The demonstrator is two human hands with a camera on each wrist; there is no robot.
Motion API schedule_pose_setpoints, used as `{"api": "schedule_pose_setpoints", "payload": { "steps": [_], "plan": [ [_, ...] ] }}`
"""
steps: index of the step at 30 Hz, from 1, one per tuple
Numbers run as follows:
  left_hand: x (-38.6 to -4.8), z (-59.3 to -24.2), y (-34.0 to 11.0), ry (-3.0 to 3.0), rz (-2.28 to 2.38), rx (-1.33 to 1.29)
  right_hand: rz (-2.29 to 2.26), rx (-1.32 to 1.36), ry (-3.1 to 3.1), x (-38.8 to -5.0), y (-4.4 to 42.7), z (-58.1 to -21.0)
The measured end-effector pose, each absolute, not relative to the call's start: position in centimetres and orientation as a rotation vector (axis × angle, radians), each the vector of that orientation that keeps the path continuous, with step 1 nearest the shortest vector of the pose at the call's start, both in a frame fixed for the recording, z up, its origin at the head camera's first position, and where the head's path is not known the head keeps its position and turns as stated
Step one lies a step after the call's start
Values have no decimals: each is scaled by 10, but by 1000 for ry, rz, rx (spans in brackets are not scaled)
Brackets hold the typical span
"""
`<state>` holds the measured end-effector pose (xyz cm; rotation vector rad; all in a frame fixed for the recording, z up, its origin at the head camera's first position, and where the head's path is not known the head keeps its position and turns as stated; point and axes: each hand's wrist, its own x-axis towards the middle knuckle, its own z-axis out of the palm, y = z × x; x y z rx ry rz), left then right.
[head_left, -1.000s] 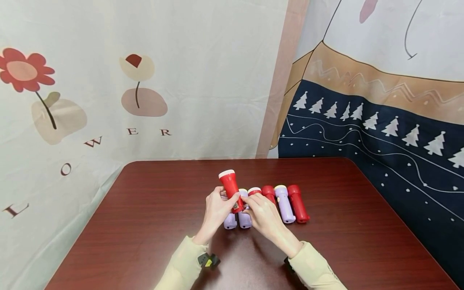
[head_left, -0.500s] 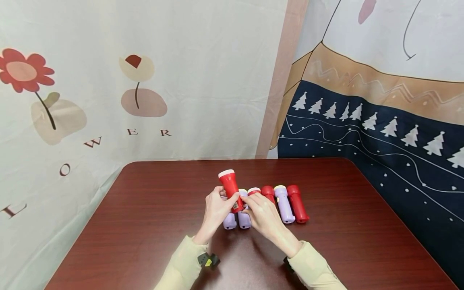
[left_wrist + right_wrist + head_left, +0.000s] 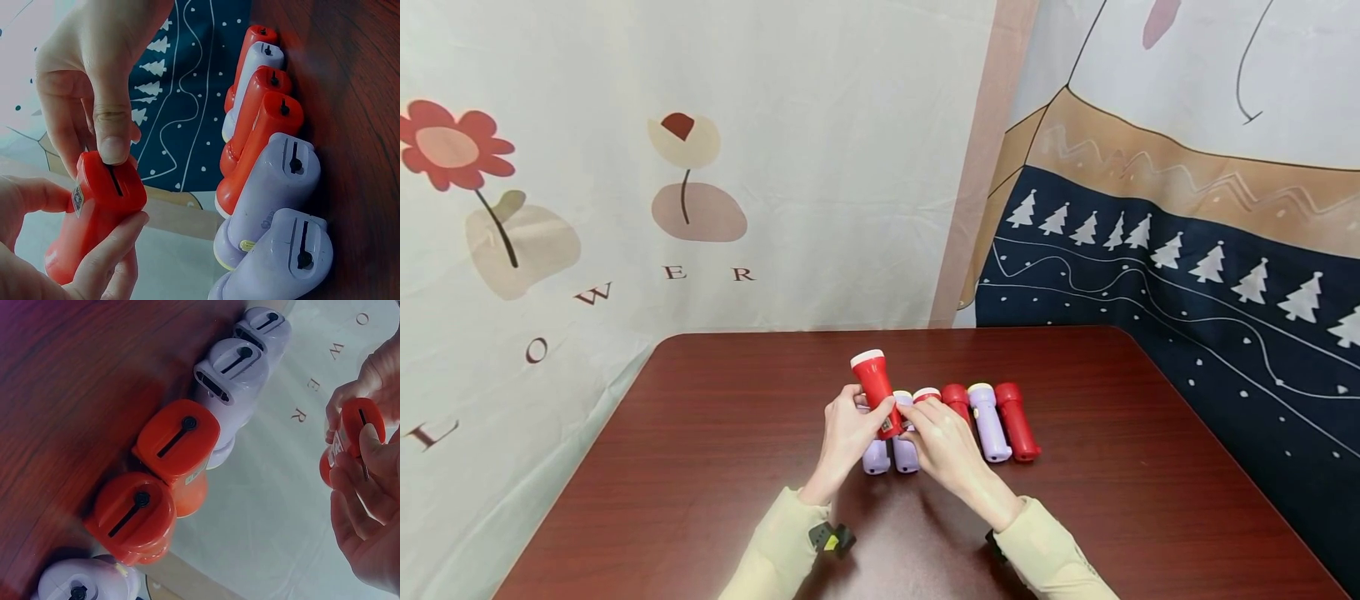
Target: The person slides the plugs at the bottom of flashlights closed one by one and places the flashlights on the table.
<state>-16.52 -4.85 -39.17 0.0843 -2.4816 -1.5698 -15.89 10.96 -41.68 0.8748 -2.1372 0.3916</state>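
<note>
A red flashlight (image 3: 874,379) with a white lens rim is raised and tilted above a row of others. My left hand (image 3: 848,433) grips its body, thumb on the near side, fingers beneath. With the thumb and fingers of my right hand (image 3: 949,443) I pinch its tail end. The left wrist view shows the right thumb (image 3: 114,147) on the slotted end cap of the flashlight (image 3: 119,190). In the right wrist view, a thin shiny metal piece (image 3: 364,469) shows by the right fingers; what it is, I cannot tell.
Several flashlights lie side by side on the brown table (image 3: 737,417): two lilac ones, the right one (image 3: 906,454) beside a white-rimmed red one (image 3: 927,393), then a red one (image 3: 955,397), a lilac one (image 3: 990,425) and a red one (image 3: 1017,423). Printed curtains (image 3: 850,208) hang behind.
The held flashlight has shifted very slightly up and left. Both hands keep the same hold, and the row on the table stays as it was.
</note>
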Motion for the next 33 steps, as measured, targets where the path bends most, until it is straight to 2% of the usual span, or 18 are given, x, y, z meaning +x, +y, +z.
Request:
{"api": "schedule_pose_setpoints", "payload": {
  "steps": [33],
  "plan": [
    [-164,-393,-46,-2471,-1595,98,408,875,-2117,-158,109,-417]
  ]
}}
